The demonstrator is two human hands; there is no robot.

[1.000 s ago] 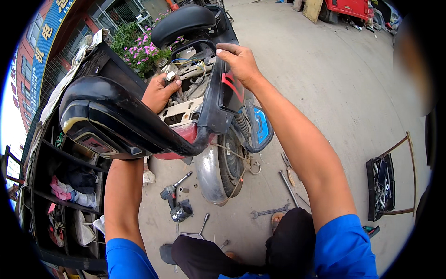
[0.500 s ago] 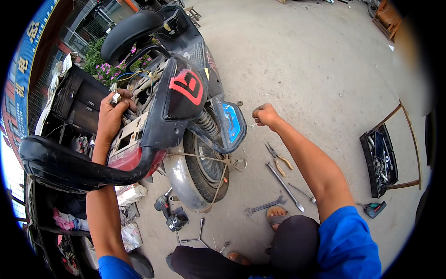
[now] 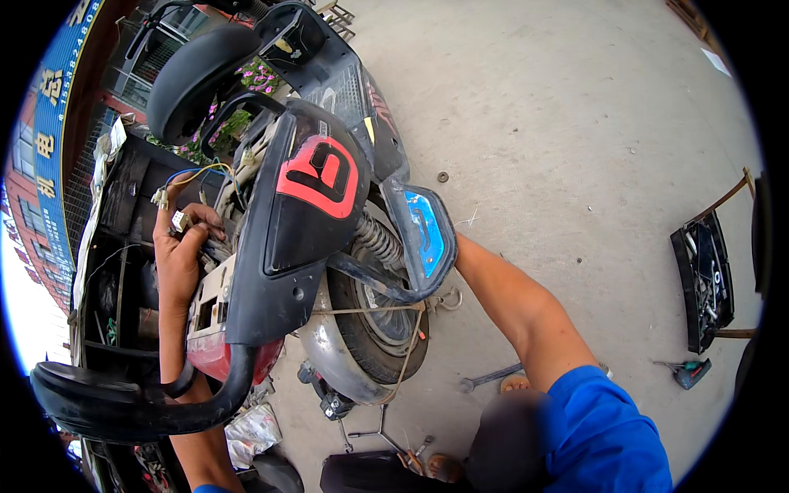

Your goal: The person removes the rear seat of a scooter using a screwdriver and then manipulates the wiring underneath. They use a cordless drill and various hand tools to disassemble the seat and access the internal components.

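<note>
- Concrete ground, pale and gritty, fills the upper right; a blue-and-red shopfront curves along the left rim, with pink flowers behind the machine.
- Electric scooter stands mid-frame, rear toward the viewer; black side panel with a red mark, black seat at the top, rear wheel below.
- Blue reflector-like plate sits on the black bracket just right of the panel, beside the coil spring.
- Left hand is raised inside the open rear body, beside the panel's left edge.
- Its fingers are curled together, pinching a small white connector; thin blue and yellow wires arc above it.
- Right forearm runs from the blue sleeve up behind the blue plate; the right hand itself is hidden there, so the state of its fingers cannot be told.
- Black curved grab rail crosses the lower left, in front of the left forearm.
- On the ground: a spanner near the right elbow, a three-armed wrench below the wheel, a small washer further off.
- Black tool tray lies well apart at the right rim, with a small green-and-red tool beneath it.
</note>
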